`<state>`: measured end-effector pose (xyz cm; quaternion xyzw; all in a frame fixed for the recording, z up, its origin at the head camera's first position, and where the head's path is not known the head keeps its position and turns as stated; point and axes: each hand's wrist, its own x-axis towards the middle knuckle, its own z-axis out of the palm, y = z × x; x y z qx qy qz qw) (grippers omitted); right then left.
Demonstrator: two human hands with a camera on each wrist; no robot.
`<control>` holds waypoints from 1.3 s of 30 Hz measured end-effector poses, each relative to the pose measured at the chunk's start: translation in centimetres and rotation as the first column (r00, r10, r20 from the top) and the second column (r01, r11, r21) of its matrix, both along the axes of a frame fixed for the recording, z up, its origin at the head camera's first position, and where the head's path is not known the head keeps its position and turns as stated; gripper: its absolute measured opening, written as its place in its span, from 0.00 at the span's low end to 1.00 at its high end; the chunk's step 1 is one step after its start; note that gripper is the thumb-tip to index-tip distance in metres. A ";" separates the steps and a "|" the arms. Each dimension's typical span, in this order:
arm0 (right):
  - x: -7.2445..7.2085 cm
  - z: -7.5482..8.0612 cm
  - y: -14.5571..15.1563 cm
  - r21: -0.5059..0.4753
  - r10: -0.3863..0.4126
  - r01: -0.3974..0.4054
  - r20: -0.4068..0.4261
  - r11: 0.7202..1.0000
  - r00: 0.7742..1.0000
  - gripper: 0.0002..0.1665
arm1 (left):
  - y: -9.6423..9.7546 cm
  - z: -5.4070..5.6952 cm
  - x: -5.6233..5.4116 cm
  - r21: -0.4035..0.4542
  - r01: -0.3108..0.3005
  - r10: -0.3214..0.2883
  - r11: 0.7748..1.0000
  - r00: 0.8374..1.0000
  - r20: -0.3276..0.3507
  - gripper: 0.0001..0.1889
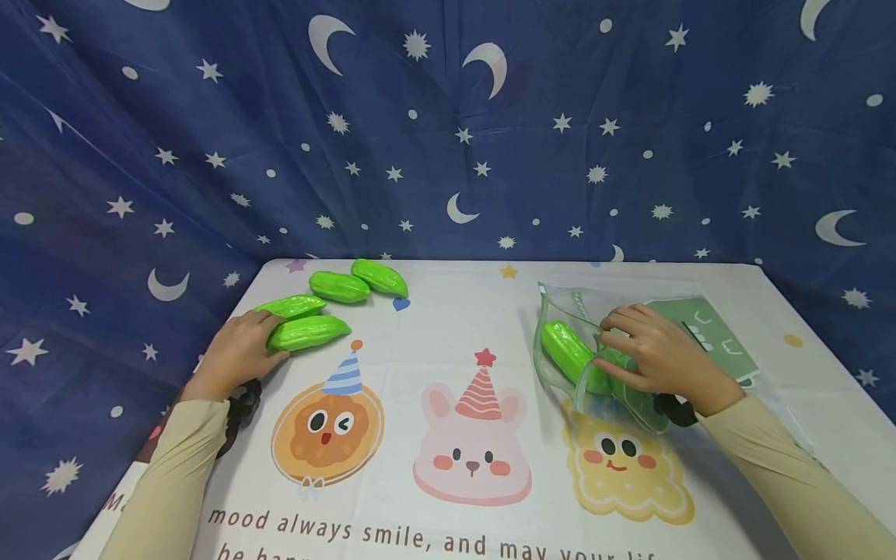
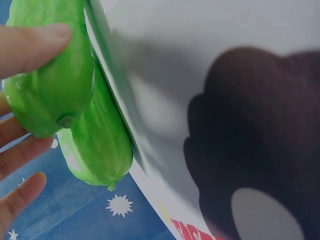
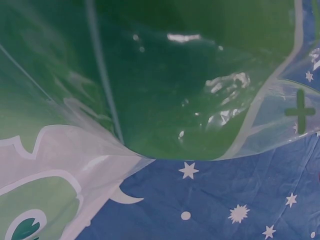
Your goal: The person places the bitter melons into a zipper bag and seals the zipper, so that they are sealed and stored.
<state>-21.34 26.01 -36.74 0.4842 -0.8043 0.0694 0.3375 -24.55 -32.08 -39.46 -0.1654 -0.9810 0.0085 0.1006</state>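
Observation:
My left hand (image 1: pixel 238 350) grips a bright green toy cucumber (image 1: pixel 308 333) at the table's left side. In the left wrist view, the thumb lies across that cucumber (image 2: pixel 55 95), with fingers on its other side. A second cucumber (image 1: pixel 294 306) lies right beside it. Over at the right, my right hand (image 1: pixel 654 350) pinches the edge of a clear plastic bag (image 1: pixel 540 362) with green trim. One cucumber (image 1: pixel 565 350) shows inside this bag near its mouth. The bag's green print (image 3: pixel 170 100) fills much of the right wrist view, where the fingers are hidden.
Two more cucumbers, one (image 1: pixel 339 287) and another (image 1: pixel 380 278), lie near the back left edge. A white tablecloth (image 1: pixel 448 311) with cartoon prints covers the table. Behind it hangs a dark blue curtain (image 1: pixel 392 202) with stars and moons.

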 end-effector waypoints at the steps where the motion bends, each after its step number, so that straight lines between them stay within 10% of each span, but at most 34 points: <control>1: 0.0 0.0 0.0 0.002 -0.002 0.002 0.000 1.000 1.000 0.30 | 0.0 0.0 0.0 0.001 0.002 -0.002 1.000 1.000 -0.003 0.30; 39: -0.3 -0.1 0.0 -0.008 0.019 -0.019 -0.006 1.000 1.000 0.28 | 1.0 0.0 -0.2 0.008 0.151 -0.147 0.988 0.970 -0.194 0.27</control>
